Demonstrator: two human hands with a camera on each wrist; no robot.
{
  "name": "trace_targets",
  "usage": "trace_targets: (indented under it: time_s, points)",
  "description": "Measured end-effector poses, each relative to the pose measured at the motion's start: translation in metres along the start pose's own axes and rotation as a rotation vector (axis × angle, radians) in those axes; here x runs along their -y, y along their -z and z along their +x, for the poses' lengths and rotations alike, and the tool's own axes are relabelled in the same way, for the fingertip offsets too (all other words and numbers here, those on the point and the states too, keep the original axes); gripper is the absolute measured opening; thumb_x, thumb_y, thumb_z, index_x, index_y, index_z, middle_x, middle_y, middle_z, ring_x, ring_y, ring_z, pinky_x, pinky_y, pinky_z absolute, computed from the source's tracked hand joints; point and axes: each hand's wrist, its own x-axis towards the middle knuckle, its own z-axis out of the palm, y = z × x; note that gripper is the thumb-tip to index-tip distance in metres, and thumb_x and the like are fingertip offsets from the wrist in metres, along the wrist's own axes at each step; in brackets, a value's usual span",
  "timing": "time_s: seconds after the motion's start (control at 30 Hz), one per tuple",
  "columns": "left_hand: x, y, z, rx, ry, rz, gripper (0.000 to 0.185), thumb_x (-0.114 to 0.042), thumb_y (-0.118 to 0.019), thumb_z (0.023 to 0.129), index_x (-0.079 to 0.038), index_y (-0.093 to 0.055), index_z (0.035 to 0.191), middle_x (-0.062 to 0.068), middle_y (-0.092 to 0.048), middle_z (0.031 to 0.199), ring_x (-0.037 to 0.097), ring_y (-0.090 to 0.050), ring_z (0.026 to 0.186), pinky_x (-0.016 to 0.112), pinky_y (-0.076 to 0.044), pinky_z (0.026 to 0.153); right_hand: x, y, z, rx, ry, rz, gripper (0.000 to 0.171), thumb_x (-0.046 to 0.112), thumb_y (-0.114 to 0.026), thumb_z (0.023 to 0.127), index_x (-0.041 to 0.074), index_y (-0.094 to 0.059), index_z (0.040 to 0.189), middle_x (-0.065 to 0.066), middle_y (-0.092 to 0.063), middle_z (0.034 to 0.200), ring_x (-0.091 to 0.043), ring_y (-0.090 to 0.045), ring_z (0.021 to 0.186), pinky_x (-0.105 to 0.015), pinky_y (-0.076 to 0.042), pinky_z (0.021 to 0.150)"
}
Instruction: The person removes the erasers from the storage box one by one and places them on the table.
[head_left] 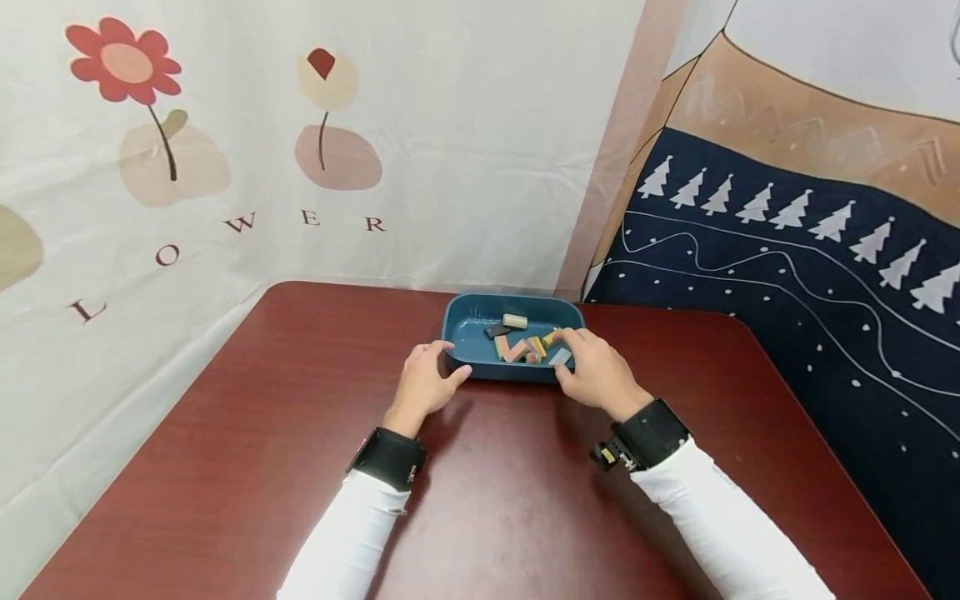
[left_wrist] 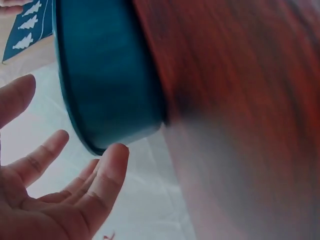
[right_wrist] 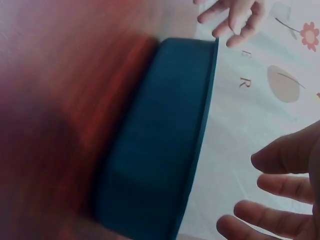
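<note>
A dark teal, rectangular tray (head_left: 480, 371) with rounded corners and raised walls sits at the back of the table. Inside it lie a cream cylindrical piece (head_left: 515, 321), a black flat piece (head_left: 495, 331), a pale blue-grey piece (head_left: 560, 357) and several small pink, yellow and multicoloured pieces (head_left: 516, 351). My left hand (head_left: 424, 379) is at the tray's near left corner, thumb and fingers spread, fingertips right at the rim. My right hand (head_left: 600, 371) is over the near right corner, its fingers apart; in the right wrist view nothing shows between them.
Reddish-brown wood table (head_left: 495, 500) extends toward me. Behind it hangs a white cloth (head_left: 480, 167) with printed flowers and letters. At the right hangs a navy cloth (head_left: 750, 275) with white trees. A black band (head_left: 651, 435) with a small device circles each wrist.
</note>
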Motion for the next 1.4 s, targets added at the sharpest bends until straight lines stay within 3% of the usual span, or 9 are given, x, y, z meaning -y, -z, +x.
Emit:
trace_targets:
  time_s: [0.33, 0.53, 0.73, 0.87, 1.07, 1.23, 1.4]
  points:
    - [0.004, 0.003, 0.011, 0.042, 0.013, -0.046, 0.045, -0.026, -0.069, 0.091, -0.008, -0.058, 0.131, 0.014, -0.058, 0.119, 0.029, -0.054, 0.112, 0.045, -0.047, 0.092, -0.005, 0.010, 0.059, 0.248, 0.020, 0.059, 0.024, 0.013, -0.064, 0.091, 0.003, -0.064, 0.113, -0.019, -0.064, 0.106, -0.024, -0.061, 0.081, -0.038, -0.053, 0.069]
    - [0.007, 0.006, 0.014, 0.073, 0.030, -0.064, 0.046, -0.026, -0.068, 0.091, -0.006, -0.058, 0.132, 0.015, -0.055, 0.126, 0.026, -0.059, 0.111, 0.043, -0.050, 0.091, 0.000, 0.009, 0.095, 0.418, 0.064, -0.016, 0.022, 0.015, -0.063, 0.094, 0.004, -0.064, 0.113, -0.014, -0.063, 0.103, -0.027, -0.060, 0.091, -0.040, -0.052, 0.077]
    - [0.010, 0.004, 0.011, 0.087, 0.045, -0.118, 0.048, -0.026, -0.068, 0.092, -0.004, -0.057, 0.133, 0.017, -0.053, 0.130, 0.026, -0.059, 0.113, 0.042, -0.051, 0.091, 0.004, 0.002, 0.119, 0.627, 0.063, -0.084, 0.024, 0.017, -0.061, 0.095, 0.005, -0.065, 0.115, -0.010, -0.062, 0.102, -0.024, -0.059, 0.088, -0.036, -0.051, 0.073]
    - [0.013, 0.002, 0.009, 0.090, 0.048, -0.141, 0.048, -0.025, -0.069, 0.092, -0.003, -0.057, 0.133, 0.017, -0.052, 0.131, 0.025, -0.060, 0.112, 0.041, -0.051, 0.091, 0.005, -0.007, 0.129, 0.736, 0.051, -0.154, 0.027, 0.020, -0.062, 0.095, 0.007, -0.064, 0.119, -0.010, -0.061, 0.111, -0.024, -0.058, 0.093, -0.036, -0.050, 0.074]
    - [0.014, 0.003, 0.007, 0.096, 0.032, -0.148, 0.047, -0.023, -0.070, 0.091, -0.002, -0.058, 0.132, 0.017, -0.051, 0.132, 0.025, -0.061, 0.111, 0.040, -0.051, 0.090, 0.009, -0.020, 0.138, 0.818, -0.022, -0.193, 0.029, 0.023, -0.067, 0.093, 0.012, -0.064, 0.119, -0.008, -0.059, 0.120, -0.020, -0.055, 0.094, -0.033, -0.049, 0.074]
    - [0.014, 0.004, 0.006, 0.113, 0.019, -0.147, 0.047, -0.023, -0.069, 0.091, -0.001, -0.059, 0.131, 0.018, -0.050, 0.132, 0.025, -0.061, 0.111, 0.040, -0.051, 0.091, 0.011, -0.027, 0.144, 0.859, -0.027, -0.235, 0.025, 0.025, -0.076, 0.085, 0.015, -0.068, 0.107, -0.004, -0.059, 0.106, -0.020, -0.051, 0.084, -0.031, -0.043, 0.065]
    - [0.014, 0.006, 0.007, 0.125, 0.006, -0.129, 0.047, -0.024, -0.069, 0.091, -0.002, -0.058, 0.132, 0.017, -0.050, 0.134, 0.024, -0.061, 0.112, 0.039, -0.051, 0.091, 0.012, -0.031, 0.149, 0.900, -0.020, -0.239, 0.017, 0.015, -0.079, 0.081, 0.016, -0.068, 0.093, -0.001, -0.059, 0.095, -0.018, -0.053, 0.081, -0.030, -0.044, 0.063]
